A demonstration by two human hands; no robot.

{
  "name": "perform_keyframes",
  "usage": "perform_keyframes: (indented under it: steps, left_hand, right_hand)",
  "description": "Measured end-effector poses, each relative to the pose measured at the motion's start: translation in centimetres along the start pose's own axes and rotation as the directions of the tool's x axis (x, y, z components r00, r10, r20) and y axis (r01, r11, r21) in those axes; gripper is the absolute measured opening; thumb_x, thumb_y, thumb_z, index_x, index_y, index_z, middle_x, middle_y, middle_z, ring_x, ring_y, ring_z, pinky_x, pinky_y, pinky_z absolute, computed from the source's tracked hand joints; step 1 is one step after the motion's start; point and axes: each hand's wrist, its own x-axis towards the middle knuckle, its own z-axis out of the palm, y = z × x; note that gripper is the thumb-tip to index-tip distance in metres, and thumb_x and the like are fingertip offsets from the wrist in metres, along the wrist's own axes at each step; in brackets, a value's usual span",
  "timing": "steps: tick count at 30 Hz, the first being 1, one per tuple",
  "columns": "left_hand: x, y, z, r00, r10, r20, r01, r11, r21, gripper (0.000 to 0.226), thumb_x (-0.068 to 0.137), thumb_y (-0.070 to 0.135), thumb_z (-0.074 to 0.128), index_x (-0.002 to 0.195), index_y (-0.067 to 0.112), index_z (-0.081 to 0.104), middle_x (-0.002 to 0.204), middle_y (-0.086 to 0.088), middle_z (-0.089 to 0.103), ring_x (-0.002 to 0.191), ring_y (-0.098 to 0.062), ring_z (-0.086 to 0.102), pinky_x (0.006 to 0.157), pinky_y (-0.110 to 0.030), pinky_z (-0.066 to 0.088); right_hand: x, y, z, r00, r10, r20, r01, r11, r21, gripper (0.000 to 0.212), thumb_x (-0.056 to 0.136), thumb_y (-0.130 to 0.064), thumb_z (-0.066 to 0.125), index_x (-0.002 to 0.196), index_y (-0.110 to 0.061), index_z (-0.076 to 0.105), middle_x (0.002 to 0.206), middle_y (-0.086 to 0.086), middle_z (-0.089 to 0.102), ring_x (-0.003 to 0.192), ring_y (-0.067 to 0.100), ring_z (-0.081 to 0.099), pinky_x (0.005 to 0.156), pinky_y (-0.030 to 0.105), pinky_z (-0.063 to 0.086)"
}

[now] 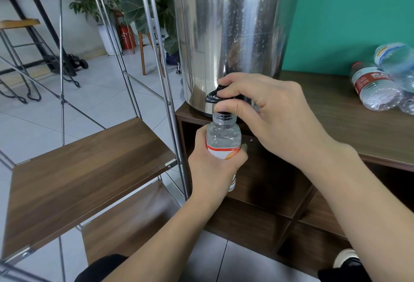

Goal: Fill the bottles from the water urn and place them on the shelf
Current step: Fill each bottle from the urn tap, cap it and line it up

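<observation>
Bottle [223, 140] upright under tap [214, 97] at base of urn [228, 35], mouth up, touching or just below spout; long axis vertical, slight lean possible. Left hand [215, 169] wrapped tight round label, holding it in air beside cabinet [324, 93] edge. Right hand [268, 111] curled on tap lever, thumb and fingers pinching it. Water level hard to read; flow not visible. Risks, judged: mouth narrow, so small drift off spout means spill down hand and floor; late release means overflow; squeezing thin plastic could push water out. More bottles [380, 80] lying on cabinet top, right. Shelf [78, 169] left, bare.
</observation>
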Motion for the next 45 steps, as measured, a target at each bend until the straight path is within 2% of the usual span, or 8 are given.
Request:
perform_keyframes:
  steps: [7, 13, 20, 24, 28, 33, 38, 45]
  left_hand:
    - [0.0, -0.2, -0.1, 1.0, 0.009, 0.008, -0.009, 1.0, -0.001, 0.063, 0.072, 0.028, 0.094, 0.123, 0.034, 0.057, 0.106, 0.013, 0.073, 0.096, -0.007, 0.072, 0.082, -0.022, 0.06]
    - [0.1, -0.4, -0.1, 1.0, 0.02, 0.011, -0.02, 1.0, 0.013, 0.063, 0.072, 0.026, 0.094, 0.122, 0.034, 0.057, 0.104, 0.014, 0.072, 0.095, -0.005, 0.071, 0.079, -0.017, 0.057]
    - [0.2, -0.7, -0.2, 0.999, 0.037, 0.023, -0.038, 0.999, 0.022, 0.064, 0.074, 0.028, 0.094, 0.123, 0.037, 0.054, 0.106, 0.016, 0.07, 0.098, -0.003, 0.07, 0.084, -0.017, 0.058]
    - [0.2, -0.5, -0.2, 0.999, 0.029, 0.03, -0.031, 0.999, 0.037, 0.061, 0.074, 0.03, 0.094, 0.118, 0.042, 0.053, 0.104, 0.028, 0.067, 0.097, 0.004, 0.068, 0.081, -0.011, 0.055]
    - [-0.1, -0.4, -0.3, 0.999, 0.021, 0.045, -0.023, 0.999, 0.047, 0.059, 0.074, 0.03, 0.093, 0.113, 0.046, 0.051, 0.105, 0.035, 0.064, 0.096, 0.009, 0.066, 0.079, -0.01, 0.053]
    - [-0.5, -0.3, -0.6, 0.999, 0.016, 0.039, -0.019, 0.998, 0.063, 0.058, 0.074, 0.031, 0.093, 0.113, 0.046, 0.053, 0.106, 0.033, 0.065, 0.096, 0.007, 0.067, 0.08, -0.011, 0.053]
    - [-0.9, -0.7, -0.9, 0.999, -0.01, 0.038, 0.008, 0.998, 0.06, 0.06, 0.075, 0.032, 0.093, 0.122, 0.039, 0.056, 0.105, 0.02, 0.07, 0.098, -0.001, 0.069, 0.083, -0.017, 0.057]
    - [-1.5, -0.9, -1.3, 0.998, -0.045, 0.051, 0.044, 0.999, 0.031, 0.061, 0.075, 0.028, 0.093, 0.124, 0.036, 0.057, 0.106, 0.014, 0.072, 0.098, -0.006, 0.071, 0.087, -0.028, 0.06]
  right_hand:
    - [0.4, 0.0, -0.1, 0.996, 0.089, -0.032, -0.087, 0.995, 0.044, 0.024, 0.1, -0.029, 0.063, 0.099, -0.007, 0.073, 0.093, 0.006, 0.075, 0.087, 0.015, 0.069, 0.076, 0.029, 0.051]
    - [1.0, -0.2, 0.1, 0.982, 0.179, -0.067, -0.172, 0.98, 0.095, 0.025, 0.1, -0.031, 0.063, 0.099, -0.009, 0.074, 0.08, -0.001, 0.072, 0.075, 0.012, 0.064, 0.065, 0.015, 0.047]
    - [0.6, 1.6, -0.5, 0.925, 0.379, 0.031, -0.365, 0.863, 0.349, 0.017, 0.098, -0.029, 0.068, 0.109, -0.019, 0.076, 0.1, -0.01, 0.077, 0.097, 0.004, 0.071, 0.091, 0.03, 0.056]
    - [-0.7, 3.0, -1.4, 0.903, 0.429, -0.005, -0.412, 0.87, 0.271, 0.017, 0.098, -0.037, 0.067, 0.101, -0.025, 0.078, 0.092, -0.012, 0.077, 0.089, 0.007, 0.072, 0.085, 0.03, 0.057]
    - [-2.5, 5.0, -2.1, 0.877, 0.479, 0.042, -0.477, 0.878, -0.046, 0.031, 0.095, -0.052, 0.064, 0.097, -0.024, 0.078, 0.085, -0.014, 0.074, 0.082, 0.001, 0.066, 0.077, 0.013, 0.048]
    - [-4.8, 7.4, -2.3, 0.708, 0.652, 0.272, -0.544, 0.749, -0.378, 0.08, 0.072, -0.086, 0.052, 0.122, -0.025, 0.066, 0.115, -0.004, 0.065, 0.108, 0.017, 0.059, 0.096, 0.044, 0.051]
    - [-5.2, 7.7, -2.2, 0.734, 0.638, 0.234, -0.569, 0.765, -0.301, 0.046, 0.083, -0.058, 0.07, 0.112, -0.022, 0.071, 0.099, -0.007, 0.061, 0.093, 0.013, 0.058, 0.082, 0.032, 0.048]
    - [-4.2, 5.3, -2.5, 0.813, 0.509, 0.284, -0.49, 0.861, -0.141, 0.041, 0.079, -0.046, 0.08, 0.115, -0.027, 0.071, 0.1, -0.013, 0.066, 0.082, 0.0, 0.062, 0.074, 0.018, 0.05]
